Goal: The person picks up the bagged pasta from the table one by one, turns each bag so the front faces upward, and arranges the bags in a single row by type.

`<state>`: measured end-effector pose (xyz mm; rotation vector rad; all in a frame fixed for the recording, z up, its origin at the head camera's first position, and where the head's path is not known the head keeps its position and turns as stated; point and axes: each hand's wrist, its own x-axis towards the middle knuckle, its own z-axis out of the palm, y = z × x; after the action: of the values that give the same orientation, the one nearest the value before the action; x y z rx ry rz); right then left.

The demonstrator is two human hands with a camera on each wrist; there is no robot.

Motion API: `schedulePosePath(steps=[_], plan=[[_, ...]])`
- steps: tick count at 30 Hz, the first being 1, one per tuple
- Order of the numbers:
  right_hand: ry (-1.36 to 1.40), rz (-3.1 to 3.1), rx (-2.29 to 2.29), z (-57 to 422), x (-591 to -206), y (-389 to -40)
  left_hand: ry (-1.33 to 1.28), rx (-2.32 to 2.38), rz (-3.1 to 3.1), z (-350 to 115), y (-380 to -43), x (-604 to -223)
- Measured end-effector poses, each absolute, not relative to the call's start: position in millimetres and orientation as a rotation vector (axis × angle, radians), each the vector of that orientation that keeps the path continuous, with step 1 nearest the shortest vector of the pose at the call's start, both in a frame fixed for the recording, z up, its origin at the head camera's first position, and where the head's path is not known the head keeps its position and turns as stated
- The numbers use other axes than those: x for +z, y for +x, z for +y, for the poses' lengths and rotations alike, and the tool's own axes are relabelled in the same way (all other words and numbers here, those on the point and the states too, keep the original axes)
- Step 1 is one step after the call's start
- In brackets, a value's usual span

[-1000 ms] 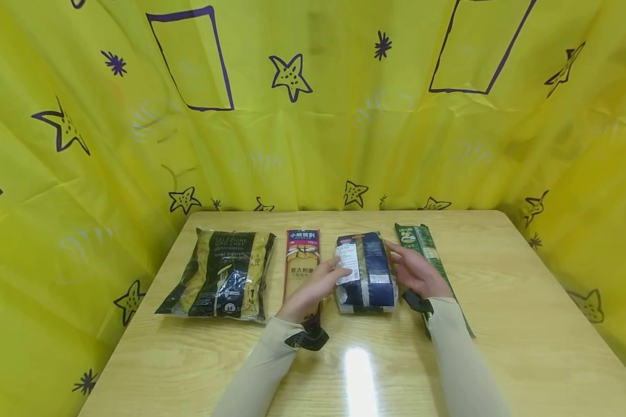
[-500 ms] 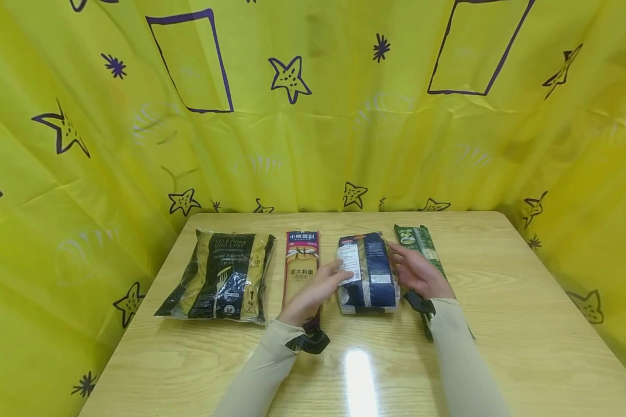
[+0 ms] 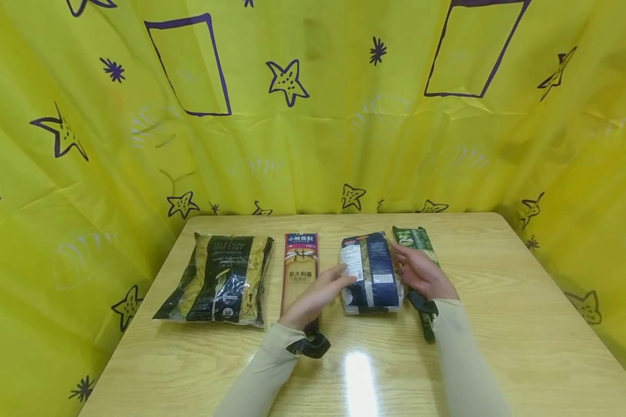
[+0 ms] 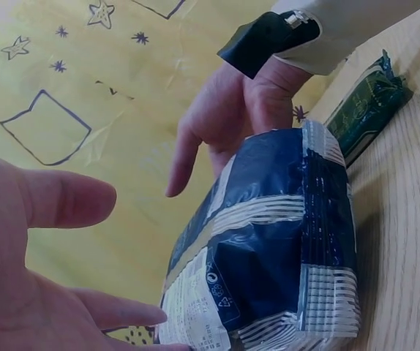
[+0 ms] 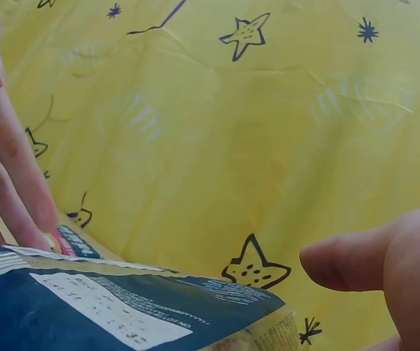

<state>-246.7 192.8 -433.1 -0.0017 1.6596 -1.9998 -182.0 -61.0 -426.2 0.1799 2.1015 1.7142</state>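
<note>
A plump navy-blue bag of pasta [image 3: 378, 260] with a white label lies near the middle of the table, between the two hands. My left hand [image 3: 318, 295] reaches in from the left, its straight fingertips right at the labelled side; in the left wrist view the thumb is spread away from the bag [image 4: 265, 241]. My right hand [image 3: 422, 273] is along the bag's right side, fingers extended and thumb raised in the right wrist view. Under the right hand and wrist lies a long green packet [image 3: 414, 240], partly hidden.
Left of the navy bag lies a slim red-edged spaghetti packet [image 3: 301, 269], partly covered by the left forearm. A large black-and-clear pasta bag [image 3: 226, 278] lies farther left on the wooden table [image 3: 521, 289]. A yellow curtain [image 3: 313, 150] stands behind.
The navy pasta bag has shifted slightly right between the hands, and both hands have moved right with it. The green packet is now covered more by the right hand and arm.
</note>
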Motion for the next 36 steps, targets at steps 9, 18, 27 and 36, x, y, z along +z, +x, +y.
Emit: schedulePosePath(steps=[9, 18, 27, 36], plan=[[0.023, 1.673, -2.032, 196.0, -426.9, -243.8, 0.176, 1.734, 2.096, -56.7, -180.7, -429.8], [-0.004, 1.713, -2.012, 198.2, -419.9, -242.7, 0.174, 1.782, 2.083, -52.9, -179.2, -433.7], [-0.027, 1.734, -2.003, 202.4, -417.5, -239.7, 0.177, 1.818, 2.077, -50.9, -176.9, -437.9], [-0.034, 1.834, -1.961, 205.8, -407.6, -236.5, 0.203, 1.827, 2.049, -47.8, -177.3, -440.9]])
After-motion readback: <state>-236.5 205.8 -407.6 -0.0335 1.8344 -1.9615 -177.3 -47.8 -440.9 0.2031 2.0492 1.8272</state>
